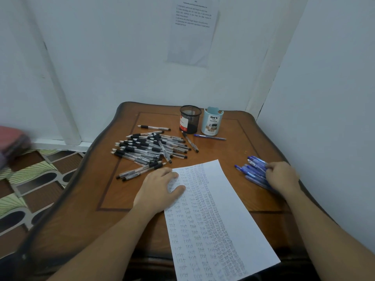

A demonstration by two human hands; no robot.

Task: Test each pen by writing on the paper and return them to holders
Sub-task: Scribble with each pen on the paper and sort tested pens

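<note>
Pinning the test-covered paper (223,230) under a flat left hand (160,187) while laying the right hand (282,177) over the blue pens (253,169) to its right, grip unclear; seemingly choosing one to test, needing a single-pen pinch.

Single wide-angle view from the person's head, facing forward and down, close over the table (223,153), left edge seemingly blurred.
</note>
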